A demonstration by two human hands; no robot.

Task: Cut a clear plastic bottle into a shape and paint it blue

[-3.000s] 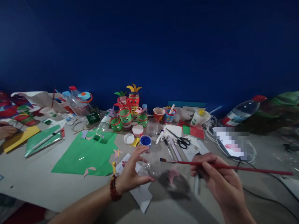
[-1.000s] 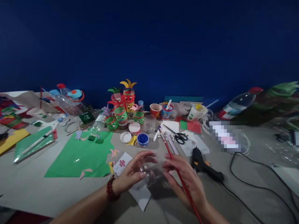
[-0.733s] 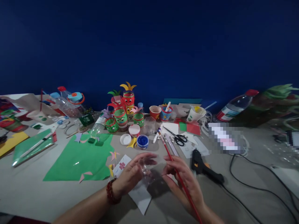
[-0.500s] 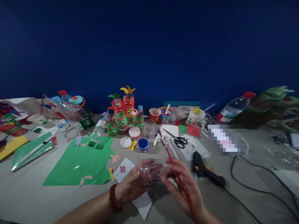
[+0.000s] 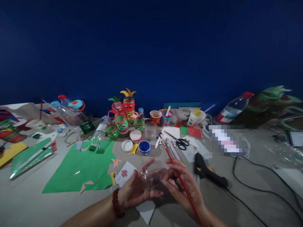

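Note:
Between my two hands is a clear plastic bottle piece (image 5: 151, 180), lying on its side. My left hand (image 5: 132, 193), with a red bead bracelet (image 5: 116, 203) at the wrist, cradles it with the thumb and fingers spread around it. My right hand (image 5: 186, 189) has its fingertips at the piece's right edge and holds a red paintbrush (image 5: 176, 168) slanting up and away, bristles at the far end. Beyond the hands stands an open jar of blue paint (image 5: 144, 146). A napkin with a red pattern (image 5: 125, 174) lies partly under my left hand.
Green paper (image 5: 82, 170) with scraps lies left. Behind are decorated cups (image 5: 120, 121), a white lid (image 5: 127, 145), and a closed paint jar (image 5: 135, 136). Black scissors (image 5: 181, 143) and a black glue gun (image 5: 208, 173), with its trailing cable, sit right. Bottles (image 5: 234, 107) stand behind.
My left hand's fingers have loosened and spread around the clear bottle piece, lower fingers now beneath it. My right hand keeps the paintbrush. The view has shifted slightly.

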